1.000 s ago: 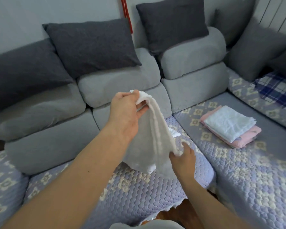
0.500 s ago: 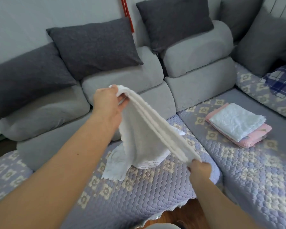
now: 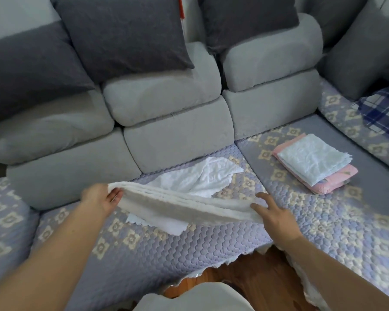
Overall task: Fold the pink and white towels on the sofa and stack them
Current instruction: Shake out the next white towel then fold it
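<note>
I hold a white towel (image 3: 184, 207) stretched level just above the sofa seat. My left hand (image 3: 100, 198) grips its left end. My right hand (image 3: 272, 215) pinches its right end, with the other fingers spread. Under it another white towel (image 3: 202, 178) lies unfolded and crumpled on the quilted seat. On the seat to the right sits a stack: a folded white towel (image 3: 312, 160) on a folded pink towel (image 3: 332, 181).
The purple quilted sofa cover (image 3: 211, 243) spans the seats. Grey back cushions (image 3: 171, 122) and dark pillows (image 3: 121, 34) line the rear. A blue plaid cloth (image 3: 382, 108) lies at far right. The wooden floor (image 3: 245, 274) shows below the seat edge.
The held towel came down from hanging upright to lying stretched level near the seat. My left hand dropped and moved left; my right hand moved right. The crumpled towel underneath came into sight.
</note>
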`<state>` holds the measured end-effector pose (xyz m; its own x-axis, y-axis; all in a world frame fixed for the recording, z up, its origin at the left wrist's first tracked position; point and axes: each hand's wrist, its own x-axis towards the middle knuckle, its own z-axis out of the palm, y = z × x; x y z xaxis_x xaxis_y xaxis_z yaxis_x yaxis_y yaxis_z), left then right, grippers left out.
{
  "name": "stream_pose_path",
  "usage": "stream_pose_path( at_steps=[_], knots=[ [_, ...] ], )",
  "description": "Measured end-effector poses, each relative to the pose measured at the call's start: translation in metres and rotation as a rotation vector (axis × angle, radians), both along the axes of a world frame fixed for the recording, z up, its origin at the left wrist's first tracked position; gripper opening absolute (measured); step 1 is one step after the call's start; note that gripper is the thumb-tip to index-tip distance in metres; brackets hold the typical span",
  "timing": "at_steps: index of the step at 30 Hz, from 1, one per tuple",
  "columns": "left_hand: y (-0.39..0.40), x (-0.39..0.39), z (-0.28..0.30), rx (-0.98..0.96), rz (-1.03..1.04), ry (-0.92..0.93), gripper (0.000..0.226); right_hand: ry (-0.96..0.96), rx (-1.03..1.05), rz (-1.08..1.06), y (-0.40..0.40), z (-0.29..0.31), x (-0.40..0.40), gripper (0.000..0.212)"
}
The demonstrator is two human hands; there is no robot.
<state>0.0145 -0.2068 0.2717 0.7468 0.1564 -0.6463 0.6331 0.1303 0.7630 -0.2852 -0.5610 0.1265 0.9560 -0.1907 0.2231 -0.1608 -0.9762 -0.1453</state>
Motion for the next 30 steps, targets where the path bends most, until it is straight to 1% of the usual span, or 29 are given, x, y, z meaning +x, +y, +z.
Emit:
stream_pose_path(
  at_steps=[1,2,4,5,8,11,14,16,20,24,26,28,30],
  knots=[
    [0.003,0.0,-0.003,0.022,0.007,-0.005,0.043,0.013,0.006,0.004,0.001,0.002,0.0,0.063],
    [0.006,-0.001,-0.005,0.035,0.014,-0.011,0.043,0.028,0.022,-0.001,0.002,0.002,0.002,0.065],
    [0.01,-0.002,-0.007,0.026,0.036,-0.015,0.042,0.056,0.033,0.048,0.005,0.004,0.005,0.058],
    [0.013,-0.002,-0.007,0.008,0.05,-0.016,0.041,0.061,0.007,0.093,0.006,0.005,0.007,0.055],
    [0.025,0.005,-0.009,0.018,0.062,-0.024,0.038,0.069,-0.038,0.193,0.004,0.009,0.007,0.057],
    [0.032,0.007,-0.013,0.067,0.051,-0.015,0.039,0.088,0.005,0.179,-0.002,0.007,0.007,0.061],
    [0.038,-0.002,-0.024,0.105,0.045,0.009,0.04,0.107,0.021,0.14,0.0,0.008,0.008,0.08],
    [0.042,-0.008,-0.033,0.105,0.048,0.032,0.041,0.126,0.05,0.07,0.003,0.008,0.009,0.083],
    [0.041,-0.02,-0.042,0.064,0.072,0.057,0.043,0.145,0.068,-0.035,0.001,0.002,0.006,0.07],
    [0.04,-0.026,-0.045,0.071,0.054,0.053,0.044,0.169,-0.043,0.019,-0.003,-0.002,0.003,0.069],
    [0.041,-0.028,-0.047,0.085,0.034,0.049,0.043,0.219,-0.127,0.067,-0.004,-0.004,0.002,0.062],
    [0.044,-0.029,-0.048,0.093,0.021,0.046,0.042,0.307,-0.16,0.094,-0.004,-0.003,0.001,0.058],
    [0.05,-0.03,-0.053,0.111,0.019,0.054,0.04,0.405,-0.159,0.036,-0.003,-0.004,-0.001,0.058]
  ],
)
